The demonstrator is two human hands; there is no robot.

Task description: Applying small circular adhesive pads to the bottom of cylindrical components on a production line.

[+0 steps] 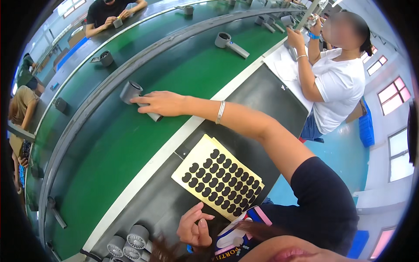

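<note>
The head view showed the right hand [166, 103] stretched over the green belt [192, 72], its fingers laid across the handle of a grey dryer-shaped device [129, 91]; how firmly they closed on it could not be told. The device lay on the belt, its round barrel just beyond the fingertips. A silver bracelet [221, 112] circled that wrist. The left hand [194, 227] was free, loosely curled near the person's body, just beside the lower edge of a pale yellow sheet [198, 153]. Rows of black rounded stickers [226, 177] covered much of the sheet, which lay on the dark table [266, 100]. Grey cylinders [138, 238] with finned ends were grouped at the table's near left. Farther along the belt lay another grey device [223, 40], and a co-worker in a white shirt [340, 78] stood to the right.
</note>
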